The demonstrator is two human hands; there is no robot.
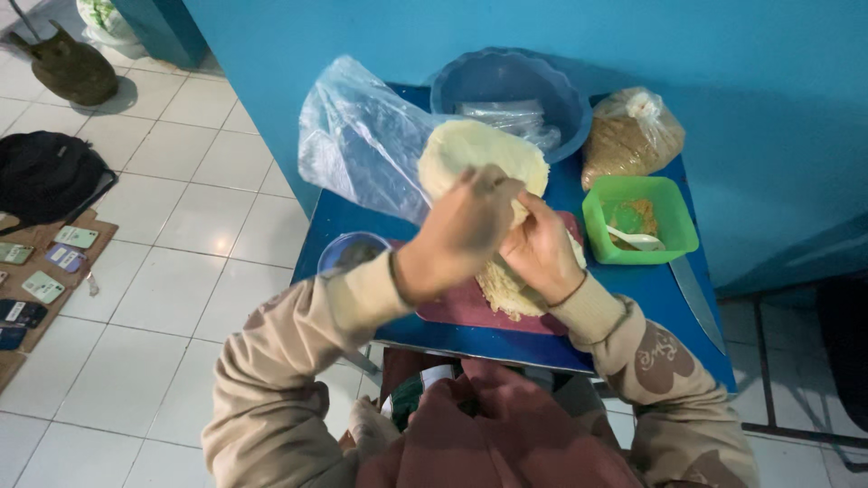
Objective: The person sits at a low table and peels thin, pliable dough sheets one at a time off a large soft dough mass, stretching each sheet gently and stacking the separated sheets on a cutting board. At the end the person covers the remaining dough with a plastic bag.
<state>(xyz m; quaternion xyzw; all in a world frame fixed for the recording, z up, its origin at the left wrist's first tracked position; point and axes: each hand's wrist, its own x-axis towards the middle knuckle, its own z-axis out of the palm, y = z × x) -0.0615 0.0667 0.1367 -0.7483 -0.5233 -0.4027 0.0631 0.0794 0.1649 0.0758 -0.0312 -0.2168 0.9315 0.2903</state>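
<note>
Both hands grasp the pale cabbage [479, 149] over the red cutting board [461, 307]: left hand [463, 230] clenched on it, right hand [540, 250] gripping beneath.

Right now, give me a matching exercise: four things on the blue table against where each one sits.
Things:
1. pale flat dough round
2. white spoon
3. clear plastic bag
4. tied bag of brown grain

Places:
A. in the green square container
B. held up by left hand and right hand
C. back right of the table, behind the green container
D. left edge, beside the blue bowl

Pairs: 1-B, 2-A, 3-D, 4-C
</note>
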